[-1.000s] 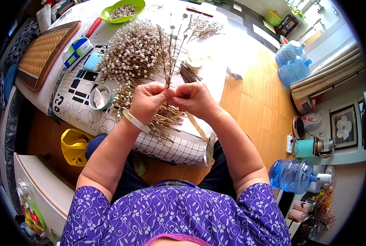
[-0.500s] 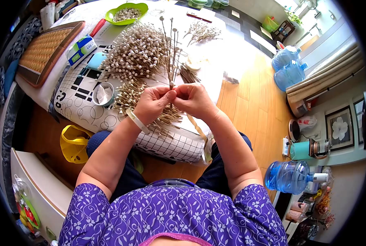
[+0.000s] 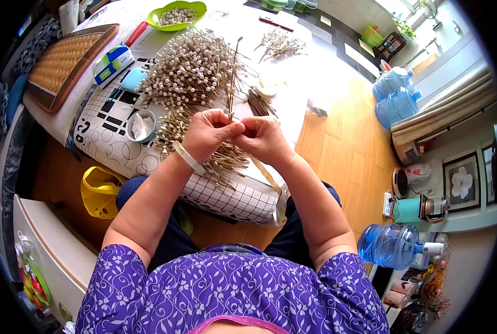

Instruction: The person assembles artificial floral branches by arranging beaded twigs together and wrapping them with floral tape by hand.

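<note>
- Pinching a slim bundle of stems (image 3: 231, 92) upright between thumb and fingers, the left hand (image 3: 208, 135) hides its foot.
- Right hand (image 3: 265, 139) close beside that thumb, fingertips pressed together; I can't make out what lies between them.
- Tan strip (image 3: 268, 175) below, its upper end out of sight behind the right hand.
- Heap of white-tipped stems (image 3: 187, 69) beyond, on the bench (image 3: 115, 151), blurring into the bundle's outline.
</note>
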